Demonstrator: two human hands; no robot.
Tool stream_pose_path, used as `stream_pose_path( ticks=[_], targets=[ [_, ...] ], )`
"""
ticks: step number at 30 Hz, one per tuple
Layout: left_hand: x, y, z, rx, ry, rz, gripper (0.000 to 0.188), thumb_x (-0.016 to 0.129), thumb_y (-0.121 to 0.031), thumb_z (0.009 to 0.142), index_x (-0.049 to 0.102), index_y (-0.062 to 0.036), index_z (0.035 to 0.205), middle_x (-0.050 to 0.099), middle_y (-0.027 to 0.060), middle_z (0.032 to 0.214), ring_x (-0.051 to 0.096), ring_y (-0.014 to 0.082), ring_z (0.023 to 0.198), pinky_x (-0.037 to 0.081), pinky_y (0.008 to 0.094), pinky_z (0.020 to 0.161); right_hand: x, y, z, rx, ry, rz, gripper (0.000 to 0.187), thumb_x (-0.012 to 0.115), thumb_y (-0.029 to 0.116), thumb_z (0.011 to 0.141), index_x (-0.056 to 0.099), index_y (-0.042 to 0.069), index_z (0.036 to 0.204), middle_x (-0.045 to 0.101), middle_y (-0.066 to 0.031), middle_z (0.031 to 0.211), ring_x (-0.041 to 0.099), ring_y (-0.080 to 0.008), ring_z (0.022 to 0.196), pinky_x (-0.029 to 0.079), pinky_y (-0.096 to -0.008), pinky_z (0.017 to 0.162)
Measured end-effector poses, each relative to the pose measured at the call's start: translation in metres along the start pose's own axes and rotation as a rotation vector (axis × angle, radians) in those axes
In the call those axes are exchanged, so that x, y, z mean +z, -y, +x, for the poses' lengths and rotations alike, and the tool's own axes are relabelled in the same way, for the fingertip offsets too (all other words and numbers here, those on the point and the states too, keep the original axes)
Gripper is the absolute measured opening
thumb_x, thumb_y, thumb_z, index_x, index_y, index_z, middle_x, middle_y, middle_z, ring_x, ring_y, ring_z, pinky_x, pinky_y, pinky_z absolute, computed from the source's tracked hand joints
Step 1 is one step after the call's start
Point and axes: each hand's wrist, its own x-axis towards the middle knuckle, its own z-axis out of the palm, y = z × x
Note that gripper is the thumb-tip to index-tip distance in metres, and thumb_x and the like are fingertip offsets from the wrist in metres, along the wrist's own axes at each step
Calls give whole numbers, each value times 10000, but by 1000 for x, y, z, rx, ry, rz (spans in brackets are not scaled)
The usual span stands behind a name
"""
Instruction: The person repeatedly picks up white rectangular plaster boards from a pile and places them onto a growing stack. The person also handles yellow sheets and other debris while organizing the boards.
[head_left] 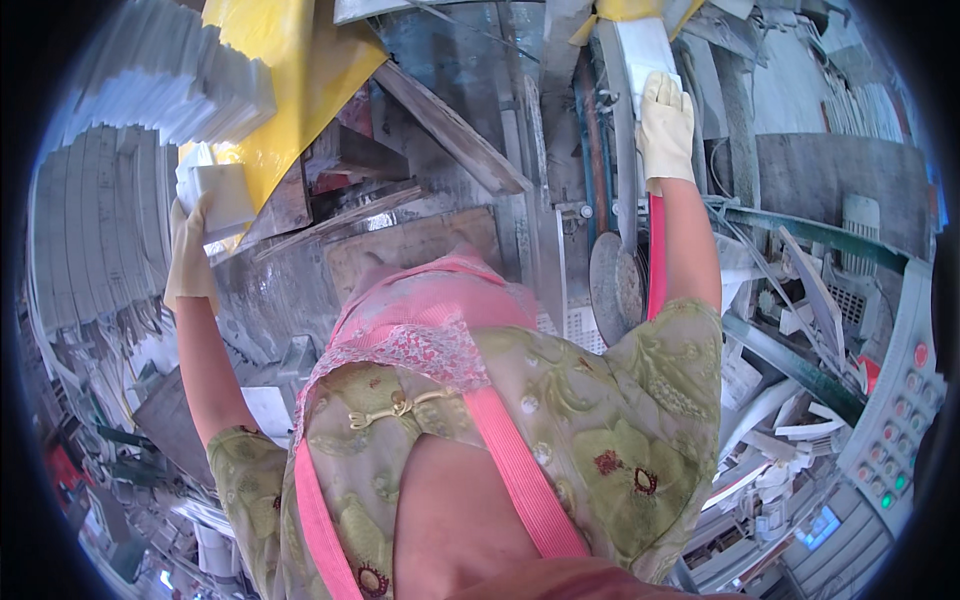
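Observation:
My left hand (pixel 189 252), in a cream rubber glove, grips a white square tile (pixel 222 198) by its near left corner. Its thumb lies along the tile's edge, and the fingers behind are mostly hidden. Another white piece shows just behind that tile; I cannot tell whether it is held too. Yellow sheeting (pixel 290 75) hangs beside and beneath them. At the far right, my right hand (pixel 667 130), gloved alike, lies palm down with fingers stretched forward on a white tile (pixel 645 62) in a narrow machine track.
Tall stacks of pale slabs (pixel 95 230) stand at the left. Wooden boards (pixel 455 125) lean across the wet grey surface in front of me. A round disc (pixel 615 285) sits below the track. At the right are a green metal bar (pixel 820 235) and a button panel (pixel 900 410).

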Motion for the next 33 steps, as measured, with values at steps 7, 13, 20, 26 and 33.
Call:
stream_pose_path(
  ticks=[7,13,20,26,33],
  targets=[
    [2,-12,-10,28,-32,-36,717,722,-387,874,496,-74,1477,582,84,1393,489,206,1355,333,367,1149,-22,-15,10,56,73,224,588,715,338,867,552,37,1345,595,-221,1369,616,-375,1217,502,-475,1013],
    [-23,9,8,150,12,339,778,728,-556,862,526,-7,1376,603,198,1328,564,266,1264,428,394,1075,-84,-2,22,263,89,587,466,689,441,928,678,18,1125,732,-167,930,710,-333,829,551,-438,780],
    [-28,20,39,193,41,688,1002,631,-717,841,502,158,1311,687,298,1138,691,348,1079,532,368,941,-181,262,-45,181,48,1770,339,657,274,994,682,-42,1115,679,-89,1043,610,-143,951,473,-319,869],
    [-31,24,30,167,98,541,995,606,-700,838,440,120,1376,668,334,1149,676,410,1096,513,430,955,-247,470,-43,37,21,1935,320,635,255,1005,676,-60,1039,663,-62,868,593,-111,768,487,-307,706],
    [-39,33,30,258,221,346,945,543,-662,882,405,103,1420,700,303,1036,697,410,983,542,487,837,-231,503,-27,-251,-3,1569,386,568,302,1034,654,-50,1166,691,-133,981,634,-173,845,508,-333,750]
  ],
)
